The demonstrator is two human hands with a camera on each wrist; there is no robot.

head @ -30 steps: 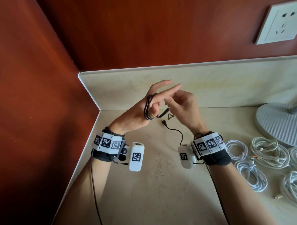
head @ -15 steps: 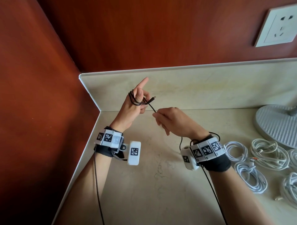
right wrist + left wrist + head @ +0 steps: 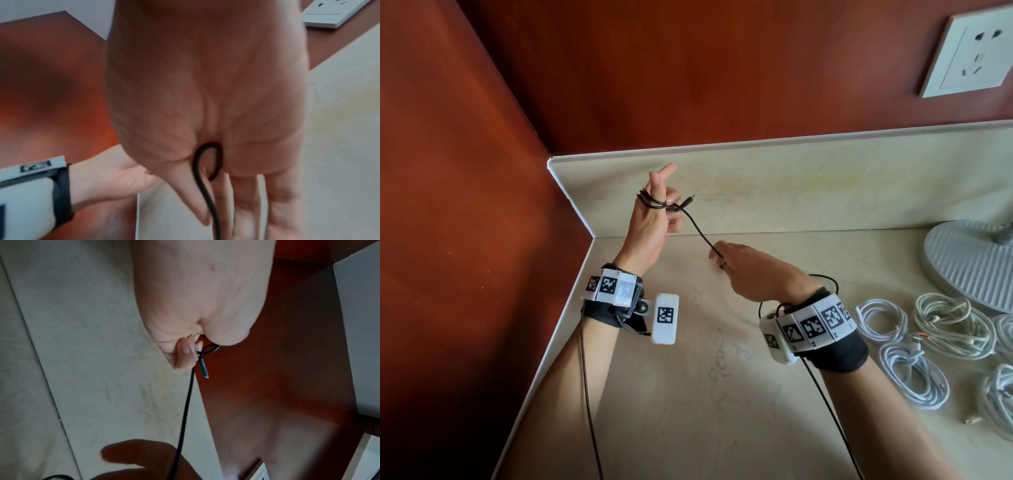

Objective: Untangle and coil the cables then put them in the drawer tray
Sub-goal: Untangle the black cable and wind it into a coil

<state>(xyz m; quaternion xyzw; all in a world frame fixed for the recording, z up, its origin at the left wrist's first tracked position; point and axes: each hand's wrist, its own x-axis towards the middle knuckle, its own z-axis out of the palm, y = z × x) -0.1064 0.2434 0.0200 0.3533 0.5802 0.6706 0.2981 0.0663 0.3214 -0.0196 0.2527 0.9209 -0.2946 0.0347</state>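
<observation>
Black cable [image 3: 698, 229] looped round raised left hand [image 3: 650, 226]; right hand [image 3: 750, 270] apparently pinching strand.

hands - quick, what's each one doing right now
Left hand: fingers curled, black cable looped round them, plug sticking out.
Right hand: holding the same cable's free run, pulled taut from the left.

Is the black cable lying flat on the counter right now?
No, the black cable is off the counter, looped round fingers of the raised left hand and running to the right hand.
</observation>
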